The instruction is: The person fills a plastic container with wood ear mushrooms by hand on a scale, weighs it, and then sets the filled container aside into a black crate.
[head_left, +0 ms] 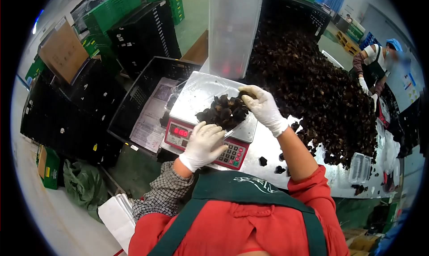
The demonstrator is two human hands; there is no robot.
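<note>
A clear plastic tray (pixel 229 132) sits on the steel platform of a red and white digital scale (pixel 242 154), heaped with dark wood ear mushrooms (pixel 223 113). My left hand (pixel 203 145), in a white glove, lies over the scale's front beside the display and keypad. Its fingers are stretched out near the tray's front edge, and nothing shows in them. At the pile's right side, my gloved right hand (pixel 263 106) has thumb and fingers closed on a dark wood ear mushroom (pixel 244 95). The red display (pixel 180 132) is lit.
A large heap of wood ear mushrooms (pixel 308 81) covers the table to the right. Behind the scale stands a tall translucent container (pixel 234 32). A black crate (pixel 120 108) with printed paper is on the left. Another gloved worker (pixel 377 64) stands at the far right.
</note>
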